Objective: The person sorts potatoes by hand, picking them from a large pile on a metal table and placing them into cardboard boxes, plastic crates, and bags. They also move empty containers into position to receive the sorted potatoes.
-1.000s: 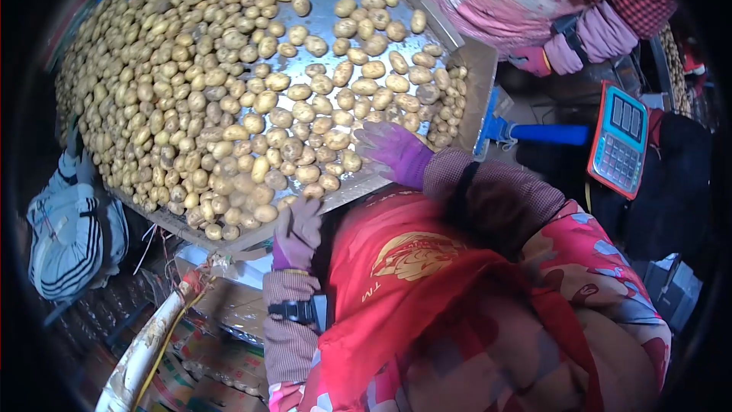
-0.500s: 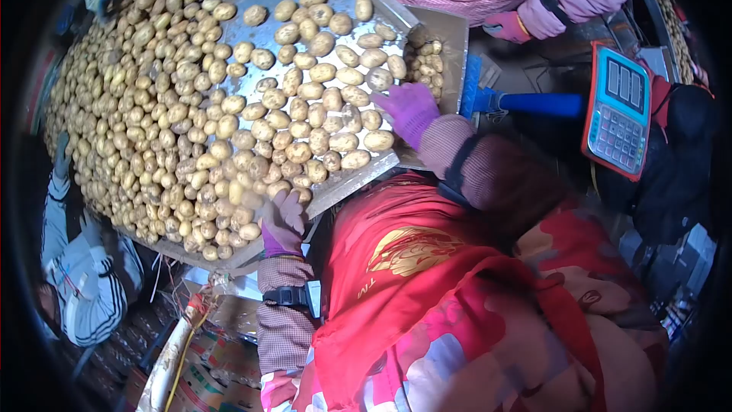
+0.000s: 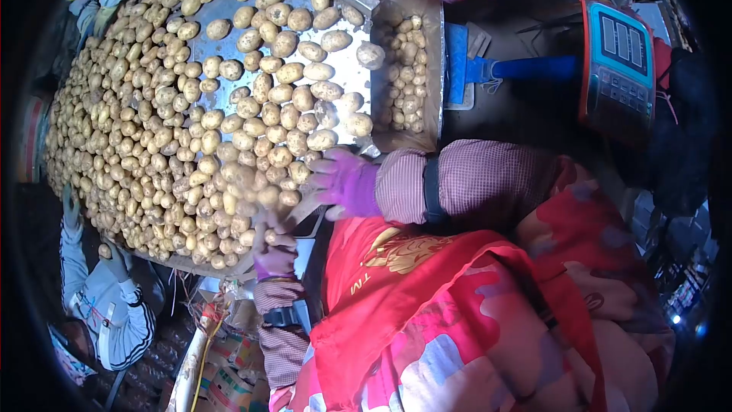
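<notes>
The right hand [image 3: 345, 183] rests with fingers spread against the potatoes [image 3: 191, 130] at the near edge of the metal bench [image 3: 349, 75]. The left hand [image 3: 274, 253] is blurred at that edge, its grip impossible to tell. A hard sweep could roll potatoes over the low rim

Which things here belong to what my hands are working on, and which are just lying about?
In hand: potatoes; metal table; right hand, fingers spread on them; left hand at the table edge; side tray.
Lying about: scale; blue handle; cartons below the table.
</notes>
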Motion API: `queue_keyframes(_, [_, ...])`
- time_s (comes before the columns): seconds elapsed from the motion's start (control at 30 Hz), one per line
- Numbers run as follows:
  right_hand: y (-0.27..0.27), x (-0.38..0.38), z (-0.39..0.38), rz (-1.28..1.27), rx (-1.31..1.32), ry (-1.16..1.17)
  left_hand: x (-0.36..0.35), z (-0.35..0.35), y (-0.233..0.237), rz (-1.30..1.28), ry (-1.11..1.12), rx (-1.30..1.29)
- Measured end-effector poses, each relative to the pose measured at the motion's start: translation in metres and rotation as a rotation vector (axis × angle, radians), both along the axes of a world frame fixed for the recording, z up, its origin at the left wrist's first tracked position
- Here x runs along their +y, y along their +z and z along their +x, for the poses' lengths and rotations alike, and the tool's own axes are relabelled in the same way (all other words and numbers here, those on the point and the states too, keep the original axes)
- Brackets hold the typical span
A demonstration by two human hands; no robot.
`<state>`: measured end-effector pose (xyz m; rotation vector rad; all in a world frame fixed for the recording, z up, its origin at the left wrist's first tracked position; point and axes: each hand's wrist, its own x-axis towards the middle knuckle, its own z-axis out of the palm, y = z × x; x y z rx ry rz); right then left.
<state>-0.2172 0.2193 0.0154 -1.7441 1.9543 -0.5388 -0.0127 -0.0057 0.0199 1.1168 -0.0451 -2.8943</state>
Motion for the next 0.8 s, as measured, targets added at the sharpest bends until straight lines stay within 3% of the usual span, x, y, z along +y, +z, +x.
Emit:
queue_keyframes(0.07, [-0.037,0.005,0.009,-0.204,0.082,-0.066,0.002,-0.003,0.027,-0.444,0.025,-0.282])
queue_keyframes(0.13, [-0.043,0.002,0.009,-0.250,0.067,-0.086,-0.008,-0.007,0.029,-0.566,-0.047,-0.249])
queue_keyframes(0.2, [-0.038,-0.013,0.005,-0.152,0.161,-0.036,0.000,-0.023,0.027,-0.916,-0.208,-0.394])
queue_keyframes(0.27, [-0.015,-0.024,-0.017,-0.034,0.221,0.038,-0.004,-0.034,0.011,-0.762,-0.290,-0.161])
queue_keyframes(0.33, [-0.023,-0.038,-0.022,-0.080,0.271,-0.028,0.002,-0.048,-0.005,-0.546,-0.095,-0.607])
queue_keyframes(0.37, [-0.030,-0.044,-0.021,-0.101,0.287,-0.084,-0.011,-0.034,-0.031,-0.564,-0.116,-0.562])
queue_keyframes(0.47, [-0.024,-0.050,-0.030,-0.096,0.253,-0.222,-0.023,-0.026,-0.036,-0.485,-0.324,-0.160])
queue_keyframes(0.57, [-0.019,-0.038,-0.033,-0.068,0.255,-0.248,-0.025,-0.026,-0.035,-0.324,-0.292,-0.176])
queue_keyframes(0.67, [-0.030,0.007,-0.035,-0.537,-0.089,-0.369,-0.012,-0.034,-0.019,-0.450,-0.221,-0.302])
queue_keyframes(0.7, [-0.013,0.032,-0.051,-0.282,-0.249,-0.399,-0.020,-0.033,-0.029,-0.327,-0.248,-0.249])
queue_keyframes(0.73, [-0.036,0.059,-0.051,-0.280,-0.195,-0.558,-0.026,-0.028,-0.035,-0.335,-0.255,-0.232])
queue_keyframes(0.77, [-0.030,0.074,-0.067,0.122,-0.279,-0.587,-0.027,-0.025,-0.038,-0.337,-0.264,-0.217])
queue_keyframes(0.8, [-0.031,0.076,-0.068,0.135,-0.278,-0.582,-0.025,-0.024,-0.041,-0.340,-0.273,-0.201])
